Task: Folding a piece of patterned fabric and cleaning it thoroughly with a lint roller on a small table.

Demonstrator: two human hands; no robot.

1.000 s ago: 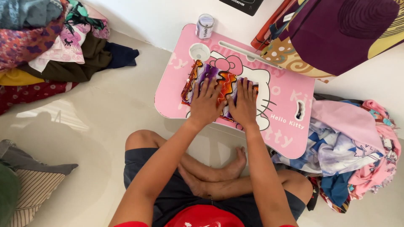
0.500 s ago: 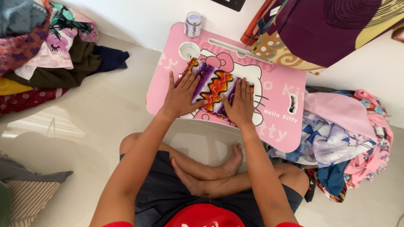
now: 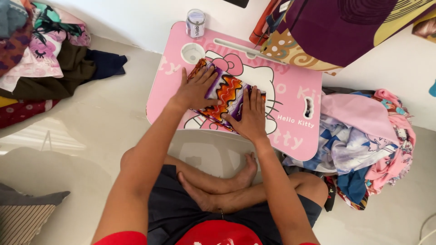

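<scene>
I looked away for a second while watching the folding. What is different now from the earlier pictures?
The left hand and right hand, close together on the folded patterned cloth a second ago, have spread apart and press flat on its two ends. The cloth stays on the pink lap table, and the small jar stays at the table's far edge.

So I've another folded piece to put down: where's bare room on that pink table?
The right end of the pink lap table is bare, between the right hand and the slot near its edge. A smaller patch lies left of the left hand, below the cup hole. The middle is taken by the patterned folded cloth; the far right corner sits under the purple bag.
</scene>
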